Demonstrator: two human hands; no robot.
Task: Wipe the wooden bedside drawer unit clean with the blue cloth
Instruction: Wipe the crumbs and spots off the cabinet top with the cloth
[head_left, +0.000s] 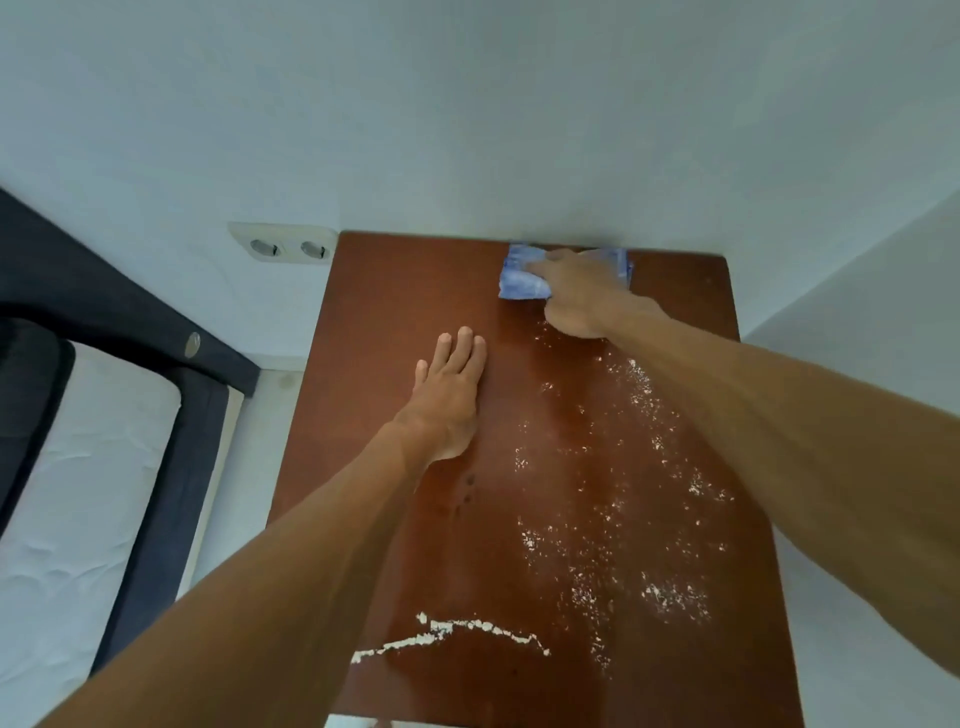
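Only the top of the wooden bedside drawer unit (395, 291) can be seen; its fronts and drawers are hidden below the camera, and its near edge is cut off by the bottom of the frame. The blue cloth (519, 278) lies at the far edge of this top, right of the middle, touching or almost touching the white wall (467, 130). The right hand (576, 293) covers its middle part, so only the left end and a narrow strip at the right end are visible, and its full shape cannot be told. The long axis of the cloth seems to run left to right, along the wall. The right hand presses down on the cloth with the fingers spread over it; whether the fingers also pinch the fabric is not clear. The left hand (449, 397) lies flat and open on the wood, holding nothing, fingers together and pointing toward the wall. White powder (587, 525) is scattered on the near right part of the top, and a thicker white line (447, 631) lies near the front. At left is a double wall socket (283, 245), and a dark bed frame (104, 296) with a white mattress (67, 493), both cut off by the frame edge.
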